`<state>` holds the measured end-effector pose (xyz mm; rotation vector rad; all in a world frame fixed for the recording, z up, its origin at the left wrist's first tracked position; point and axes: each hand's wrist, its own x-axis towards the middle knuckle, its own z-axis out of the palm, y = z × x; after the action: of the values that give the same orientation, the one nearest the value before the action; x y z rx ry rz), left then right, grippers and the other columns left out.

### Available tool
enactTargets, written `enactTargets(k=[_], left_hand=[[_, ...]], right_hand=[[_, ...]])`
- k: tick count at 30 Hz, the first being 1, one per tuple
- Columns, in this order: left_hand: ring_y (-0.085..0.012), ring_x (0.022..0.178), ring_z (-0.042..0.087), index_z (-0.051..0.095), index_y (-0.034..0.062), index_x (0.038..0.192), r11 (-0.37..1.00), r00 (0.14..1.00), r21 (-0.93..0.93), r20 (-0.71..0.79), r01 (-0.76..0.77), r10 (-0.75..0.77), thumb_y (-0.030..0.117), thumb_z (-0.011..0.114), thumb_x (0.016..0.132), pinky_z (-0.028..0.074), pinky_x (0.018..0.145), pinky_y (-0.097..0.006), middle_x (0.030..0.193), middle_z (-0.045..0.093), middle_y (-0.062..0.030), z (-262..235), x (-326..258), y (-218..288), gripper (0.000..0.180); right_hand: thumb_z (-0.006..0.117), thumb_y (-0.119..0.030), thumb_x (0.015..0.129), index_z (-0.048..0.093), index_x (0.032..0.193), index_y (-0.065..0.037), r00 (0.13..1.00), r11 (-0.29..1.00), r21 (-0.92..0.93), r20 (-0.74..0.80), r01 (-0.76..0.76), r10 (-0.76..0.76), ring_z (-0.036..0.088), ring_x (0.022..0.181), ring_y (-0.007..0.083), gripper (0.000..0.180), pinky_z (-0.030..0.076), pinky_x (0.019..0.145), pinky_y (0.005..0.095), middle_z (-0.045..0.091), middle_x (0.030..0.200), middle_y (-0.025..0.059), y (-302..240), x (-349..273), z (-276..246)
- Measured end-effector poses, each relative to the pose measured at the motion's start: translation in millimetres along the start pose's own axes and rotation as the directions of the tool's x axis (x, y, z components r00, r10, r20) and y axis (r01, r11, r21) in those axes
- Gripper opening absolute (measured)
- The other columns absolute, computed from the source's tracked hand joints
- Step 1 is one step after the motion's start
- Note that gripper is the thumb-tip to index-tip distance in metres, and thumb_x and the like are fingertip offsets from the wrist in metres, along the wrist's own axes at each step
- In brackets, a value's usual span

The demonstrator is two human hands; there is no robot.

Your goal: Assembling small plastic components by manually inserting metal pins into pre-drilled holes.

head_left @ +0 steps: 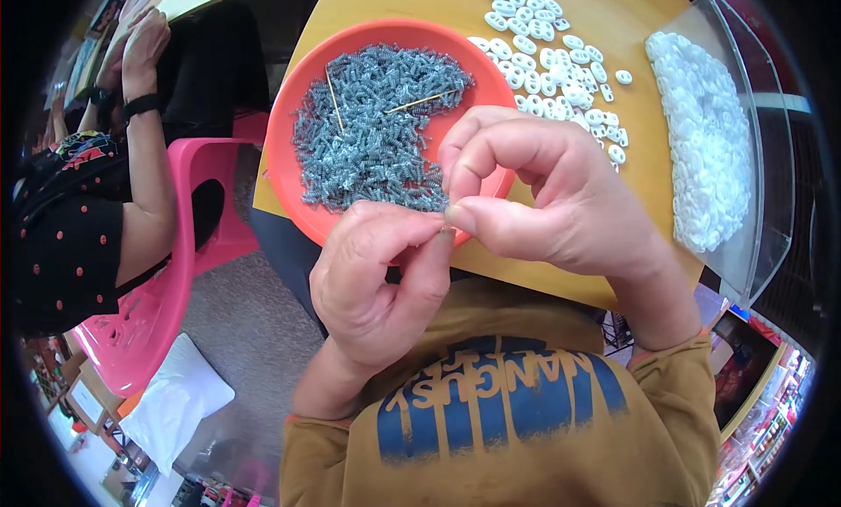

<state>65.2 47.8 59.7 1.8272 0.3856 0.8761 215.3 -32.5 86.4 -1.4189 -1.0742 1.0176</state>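
My left hand point(372, 279) and my right hand point(552, 191) meet fingertip to fingertip over the near edge of a round orange-red tray point(285, 174). Both are closed in a pinch, thumb against forefinger. Whatever sits between the tips is tiny and mostly hidden, so I cannot make it out. A heap of small grey coil springs point(372, 126) fills most of the tray. Two thin wooden sticks, one upright point(335, 99) and one slanted point(420, 101), lie on the springs.
White oval plastic pieces with two holes point(547, 73) are scattered on the wooden table point(604, 3). At the right, a clear bin point(762, 156) holds many translucent white pieces point(705, 143). Another person's arm point(147, 174) and a pink chair point(180, 244) are at the left.
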Motion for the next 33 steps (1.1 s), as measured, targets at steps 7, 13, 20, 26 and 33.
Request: enactTargets(k=[7, 13, 20, 26, 33], left_hand=[[-0.004, 0.052, 0.044, 0.051, 0.0011, 0.089, 0.704, 0.874, -0.555, 0.097, 0.444, -0.475, 0.001, 0.055, 0.082, 0.036, 0.047, -0.017, 0.071, 0.053, -0.0009, 4, -3, 9, 0.008], [-0.0037, 0.05, 0.043, 0.051, 0.0019, 0.087, 0.503, 0.83, -0.71, 0.207, 0.492, -0.518, 0.006, 0.055, 0.083, 0.034, 0.045, -0.016, 0.069, 0.053, -0.0019, 9, -5, 9, 0.007], [-0.0039, 0.048, 0.042, 0.051, 0.0011, 0.086, 0.417, 0.794, -0.742, 0.25, 0.525, -0.555, 0.007, 0.056, 0.082, 0.034, 0.043, -0.016, 0.068, 0.053, -0.0025, 12, -5, 16, 0.009], [-0.0048, 0.048, 0.044, 0.053, -0.001, 0.089, 0.415, 0.769, -0.691, 0.331, 0.592, -0.546, 0.008, 0.054, 0.083, 0.036, 0.044, -0.017, 0.071, 0.056, -0.0051, 14, -8, 22, 0.011], [-0.0087, 0.053, 0.051, 0.052, -0.0049, 0.1, 0.367, 0.783, -0.708, 0.436, 0.603, -0.444, 0.008, 0.052, 0.082, 0.041, 0.049, -0.018, 0.081, 0.06, -0.0112, 17, -11, 18, 0.022]], right_hand=[[0.063, 0.005, 0.069, 0.062, 0.085, 0.0, 0.992, 0.991, 0.083, -0.068, 0.109, -0.103, 0.057, 0.079, 0.0148, 0.017, 0.044, 0.071, 0.025, 0.061, 0.082, 0.0083, -1, -16, 6], [0.063, -0.001, 0.072, 0.061, 0.082, -0.002, 0.96, 0.971, -0.082, -0.152, 0.227, -0.237, 0.058, 0.068, 0.0177, 0.011, 0.046, 0.061, 0.0255, 0.06, 0.075, 0.0073, 9, -23, 9], [0.065, -0.001, 0.07, 0.062, 0.081, -0.003, 0.909, 0.93, -0.153, -0.207, 0.336, -0.362, 0.058, 0.066, 0.0194, 0.012, 0.046, 0.058, 0.0265, 0.06, 0.073, 0.0074, 13, -28, 10], [0.064, 0.004, 0.068, 0.06, 0.081, -0.003, 0.884, 0.906, -0.145, -0.203, 0.397, -0.42, 0.055, 0.068, 0.0181, 0.015, 0.043, 0.059, 0.0262, 0.057, 0.074, 0.0077, 13, -40, 1], [0.057, 0.004, 0.074, 0.054, 0.082, -0.002, 0.938, 0.953, 0.138, -0.259, 0.27, -0.229, 0.051, 0.076, 0.0159, 0.01, 0.041, 0.068, 0.0259, 0.053, 0.081, 0.0083, 17, -60, 4]])
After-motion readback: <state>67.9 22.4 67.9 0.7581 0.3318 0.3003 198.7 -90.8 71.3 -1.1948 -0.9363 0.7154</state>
